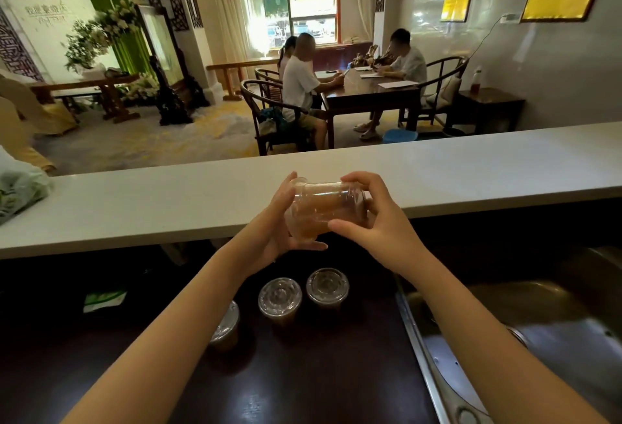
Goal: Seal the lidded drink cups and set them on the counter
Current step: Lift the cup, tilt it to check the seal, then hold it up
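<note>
Head view: left hand [271,226], right hand [382,221] grip tilted clear plastic cup [323,206] (brown liquid).

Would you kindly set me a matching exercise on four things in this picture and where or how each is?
1 held cup
2 rightmost standing cup
3 sink
4 white counter

A bears a bag at its left end
B right of the dark worktop
C tipped sideways between left hand and right hand
D upright, lidded, on the worktop

Pairs: 1-C, 2-D, 3-B, 4-A
</note>
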